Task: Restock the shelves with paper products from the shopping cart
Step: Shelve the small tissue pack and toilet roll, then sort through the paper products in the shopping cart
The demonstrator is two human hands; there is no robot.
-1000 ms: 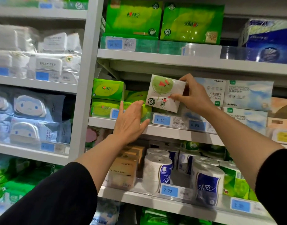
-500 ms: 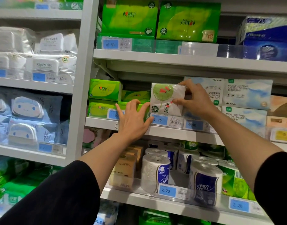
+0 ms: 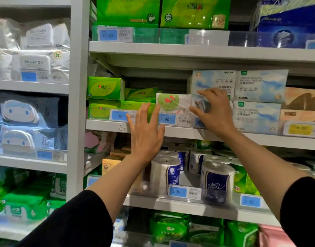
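Note:
A white tissue pack with a green circle print [image 3: 172, 105] sits on the middle shelf [image 3: 188, 132], behind the 1.90 price tag. My right hand [image 3: 212, 111] grips its right end with curled fingers and thumb. My left hand [image 3: 146, 132] is raised in front of the shelf edge, just left of the pack, fingers straight and spread, holding nothing. Whether the fingertips touch the pack cannot be told.
Green tissue packs [image 3: 105, 88] lie left of the white pack, blue facial tissue boxes [image 3: 260, 86] to its right. Toilet rolls [image 3: 164, 172] stand on the shelf below. A white upright [image 3: 78, 104] divides off a bay of wet wipes [image 3: 37, 56].
My right hand has lowered the white pack from mid-air down onto the middle shelf behind the price strip. My left hand stayed near the shelf edge and spread its fingers.

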